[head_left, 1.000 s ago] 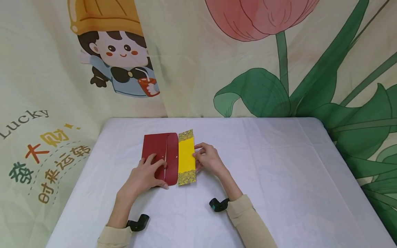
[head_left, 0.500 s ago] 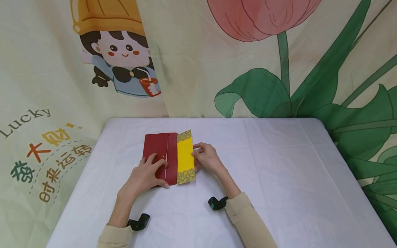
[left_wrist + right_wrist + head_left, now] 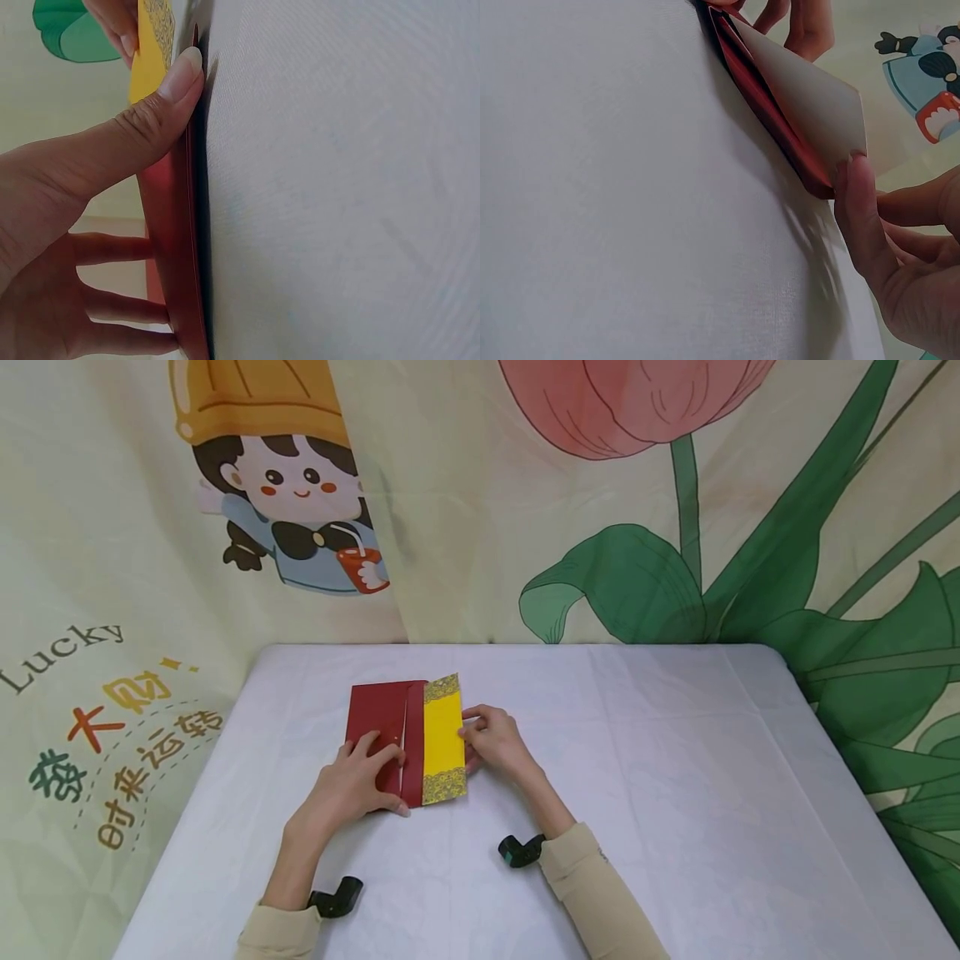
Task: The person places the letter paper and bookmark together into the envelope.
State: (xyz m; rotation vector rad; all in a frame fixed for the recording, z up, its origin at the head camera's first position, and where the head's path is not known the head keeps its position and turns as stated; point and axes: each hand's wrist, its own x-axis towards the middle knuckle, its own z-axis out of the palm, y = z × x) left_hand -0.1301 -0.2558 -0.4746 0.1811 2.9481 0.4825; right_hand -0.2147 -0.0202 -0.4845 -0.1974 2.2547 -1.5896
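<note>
A dark red paper envelope (image 3: 375, 714) lies flat on the table, its flap spread to the right. My left hand (image 3: 347, 787) rests on it with spread fingers, the thumb (image 3: 161, 105) at its near edge. A yellow card (image 3: 443, 731) with gold patterned ends overlaps the right part of the flap. Its right edge is pinched by my right hand (image 3: 497, 743), thumb against fingers. The right wrist view shows the card's pale back (image 3: 817, 101) tilted above the red paper (image 3: 769, 112). Whether the card's left edge touches the flap is unclear.
A white cloth covers the table (image 3: 675, 777). Behind it hangs a printed curtain (image 3: 450, 527) with a cartoon figure and a large tulip. Black wrist cameras sit near both cuffs, the left one (image 3: 337, 897) close to the cloth.
My right hand has slid the yellow card a little to the left, so it covers more of the red flap. My left hand has stayed on the envelope.
</note>
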